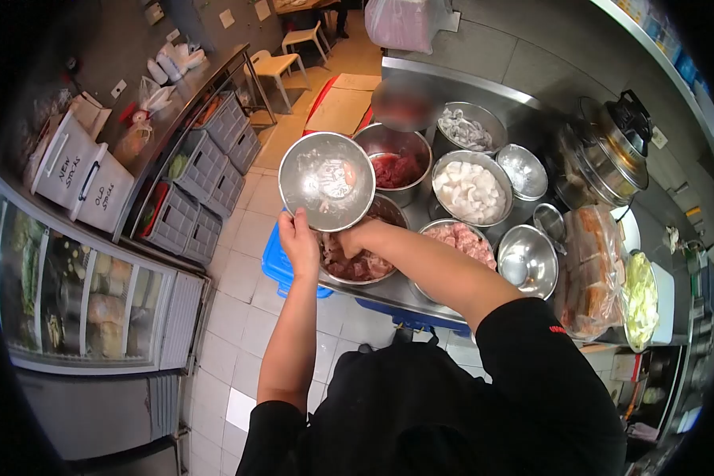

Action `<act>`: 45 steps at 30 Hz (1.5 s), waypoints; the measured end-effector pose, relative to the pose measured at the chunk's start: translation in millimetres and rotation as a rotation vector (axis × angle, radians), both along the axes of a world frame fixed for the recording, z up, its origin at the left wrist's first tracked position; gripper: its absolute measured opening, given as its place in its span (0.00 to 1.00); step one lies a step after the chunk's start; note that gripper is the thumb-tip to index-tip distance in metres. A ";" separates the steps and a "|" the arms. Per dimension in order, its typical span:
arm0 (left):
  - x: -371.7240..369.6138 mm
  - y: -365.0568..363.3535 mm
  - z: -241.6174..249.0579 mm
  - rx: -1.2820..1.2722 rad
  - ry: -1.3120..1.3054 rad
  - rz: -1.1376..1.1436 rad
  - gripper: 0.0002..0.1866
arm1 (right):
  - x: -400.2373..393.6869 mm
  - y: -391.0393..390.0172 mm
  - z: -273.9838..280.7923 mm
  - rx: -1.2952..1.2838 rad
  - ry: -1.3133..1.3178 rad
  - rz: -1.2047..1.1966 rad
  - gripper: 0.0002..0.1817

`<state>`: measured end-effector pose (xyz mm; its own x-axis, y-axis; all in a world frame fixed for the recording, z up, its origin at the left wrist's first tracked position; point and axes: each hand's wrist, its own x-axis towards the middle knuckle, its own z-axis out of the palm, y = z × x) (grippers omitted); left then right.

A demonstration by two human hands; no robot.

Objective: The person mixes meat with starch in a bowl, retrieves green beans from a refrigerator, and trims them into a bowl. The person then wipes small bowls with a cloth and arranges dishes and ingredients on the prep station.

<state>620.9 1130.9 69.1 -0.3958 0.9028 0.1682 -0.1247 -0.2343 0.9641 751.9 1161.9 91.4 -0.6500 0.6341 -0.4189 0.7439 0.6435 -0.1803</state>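
My left hand grips the near rim of a round metal bowl, tilted so its inside faces me. A small pale patch of food or liquid lies at the bottom of the bowl. Below and partly behind it is a metal pot of raw sliced meat. Into that pot reaches my right hand, fingers curled down in the meat and their tips hidden. Just behind stands another pot with dark red meat.
Around the steel counter are a bowl of white chunks, a bowl of pink meat, a pot of grey pieces and an empty metal bowl. Bagged bread-like loaves lie at right. A glass-front fridge and grey crates stand left.
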 end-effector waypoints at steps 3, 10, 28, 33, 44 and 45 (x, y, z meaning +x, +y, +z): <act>2.4 3.5 1.1 0.004 0.124 0.072 0.11 | 5.2 5.9 -5.7 -0.073 0.034 0.008 0.33; 5.1 2.5 12.3 -0.019 0.314 0.094 0.13 | 1.3 17.3 -43.8 -0.277 0.248 -0.138 0.32; -15.2 9.0 18.4 -0.019 -0.296 -0.099 0.11 | 15.3 -14.8 18.2 -0.858 0.724 -0.659 0.37; -83.5 48.4 26.0 0.034 0.059 -0.131 0.09 | 52.0 -16.8 38.0 -1.112 1.517 -0.852 0.29; -122.6 62.1 87.0 -0.128 0.112 -0.295 0.10 | 13.0 -22.5 124.5 -0.823 2.028 -0.868 0.19; -126.6 65.9 86.3 -0.108 0.135 -0.243 0.09 | 11.9 -21.7 121.9 -0.819 2.025 -0.909 0.19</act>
